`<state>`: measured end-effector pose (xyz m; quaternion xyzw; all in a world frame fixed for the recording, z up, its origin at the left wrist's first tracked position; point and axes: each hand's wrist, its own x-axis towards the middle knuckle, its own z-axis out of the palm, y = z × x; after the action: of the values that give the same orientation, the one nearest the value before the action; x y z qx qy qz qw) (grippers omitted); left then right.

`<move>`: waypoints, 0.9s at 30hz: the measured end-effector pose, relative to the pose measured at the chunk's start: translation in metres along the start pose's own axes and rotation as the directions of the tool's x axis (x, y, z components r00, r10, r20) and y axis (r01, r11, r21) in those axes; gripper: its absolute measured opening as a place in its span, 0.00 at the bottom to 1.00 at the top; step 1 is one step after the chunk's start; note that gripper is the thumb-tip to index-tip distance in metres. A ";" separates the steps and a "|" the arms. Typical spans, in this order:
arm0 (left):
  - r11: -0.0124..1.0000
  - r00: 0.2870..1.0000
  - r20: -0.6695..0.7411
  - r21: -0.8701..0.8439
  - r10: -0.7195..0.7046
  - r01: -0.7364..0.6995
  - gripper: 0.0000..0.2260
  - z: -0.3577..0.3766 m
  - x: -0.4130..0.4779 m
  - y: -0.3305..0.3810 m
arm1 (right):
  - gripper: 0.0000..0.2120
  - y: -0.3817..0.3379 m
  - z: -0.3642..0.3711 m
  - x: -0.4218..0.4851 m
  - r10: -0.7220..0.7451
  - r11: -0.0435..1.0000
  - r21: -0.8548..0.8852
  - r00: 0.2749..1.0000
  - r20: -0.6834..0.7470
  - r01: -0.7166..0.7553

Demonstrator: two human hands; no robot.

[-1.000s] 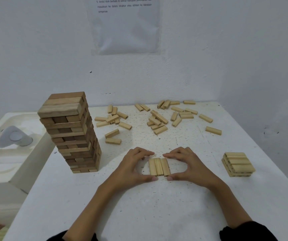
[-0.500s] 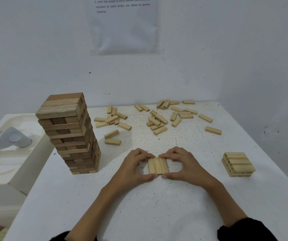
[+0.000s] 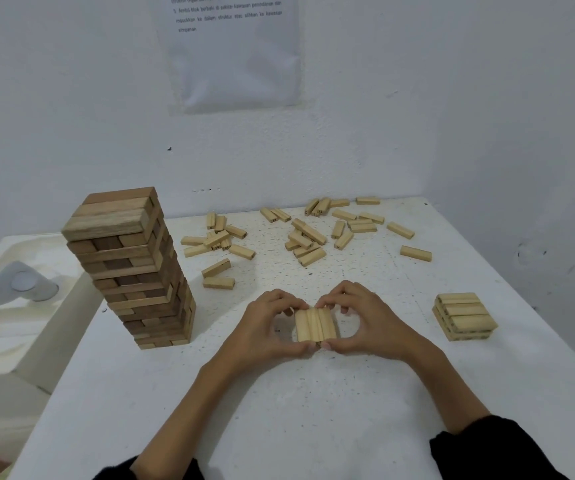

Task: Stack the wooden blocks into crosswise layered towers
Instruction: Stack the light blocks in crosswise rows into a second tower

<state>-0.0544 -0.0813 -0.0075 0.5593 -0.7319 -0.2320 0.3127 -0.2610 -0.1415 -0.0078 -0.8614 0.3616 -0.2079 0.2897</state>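
Room lies open on the bare table (image 3: pixel 314 420) toward us. Our left hand (image 3: pixel 265 329) and right hand (image 3: pixel 371 327) grip the three-block row (image 3: pixel 315 325) mid-table. Tall tower (image 3: pixel 133 268) stands left, small stack (image 3: pixel 464 317) near the right edge, loose blocks (image 3: pixel 305 237) behind.

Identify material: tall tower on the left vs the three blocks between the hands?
Tall tower: wood, it seems; mixed brown and tan blocks with visible grain streaks, matte, likely unvarnished. Three blocks, gripped by the left hand and right hand: paler, even-toned wood, smooth with faint grain, slight sheen; a light finish is possible but cannot be confirmed.
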 end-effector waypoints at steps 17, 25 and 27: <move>0.980 0.982 0.038 -0.083 0.184 -0.181 0.23 0.087 0.087 0.117 | 0.28 0.058 -0.140 -0.086 0.200 0.979 -0.033 0.977 -0.080 -0.203; 0.983 0.982 0.076 -0.076 0.174 -0.168 0.22 0.114 0.104 0.123 | 0.27 0.088 -0.147 -0.098 0.259 0.966 0.010 0.965 -0.037 -0.259; 0.985 0.983 0.080 -0.070 0.165 -0.160 0.22 0.116 0.106 0.122 | 0.26 0.092 -0.147 -0.097 0.259 0.966 0.020 0.965 -0.035 -0.258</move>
<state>-0.2388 -0.1520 0.0166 0.4771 -0.7801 -0.2521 0.3166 -0.4536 -0.1732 0.0279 -0.8007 0.4747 -0.1871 0.3140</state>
